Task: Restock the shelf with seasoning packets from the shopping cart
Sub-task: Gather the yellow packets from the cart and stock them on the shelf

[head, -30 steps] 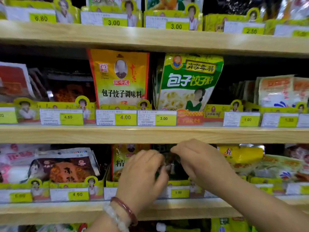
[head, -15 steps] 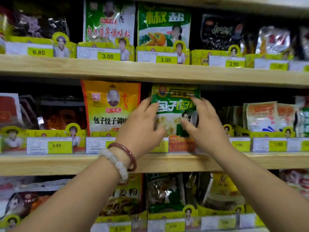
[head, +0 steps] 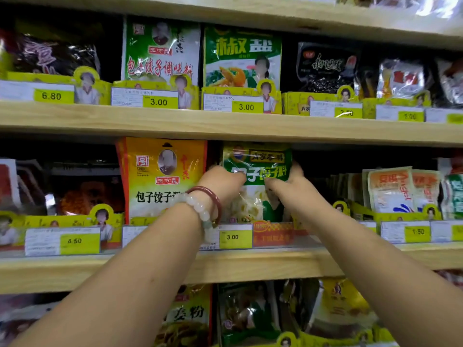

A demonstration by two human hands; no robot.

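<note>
A green seasoning packet (head: 258, 169) with white and yellow lettering stands upright on the middle wooden shelf (head: 250, 265), above a 3.00 price tag. My left hand (head: 220, 182), with bead bracelets at the wrist, grips the packet's left side, thumb across the front. My right hand (head: 288, 182) grips its right side the same way. To the left of it stands an orange-yellow seasoning packet (head: 160, 176). The shopping cart is out of view.
The upper shelf (head: 225, 123) holds green packets (head: 241, 58) and dark bags behind yellow price strips. White-and-orange sachets (head: 390, 191) stand to the right on the middle shelf. More packets (head: 248, 314) fill the shelf below my arms.
Both hands rose from the lower shelf to the green packet on the middle shelf. Their thumbs now curl over its front and the camera has tilted upward.
</note>
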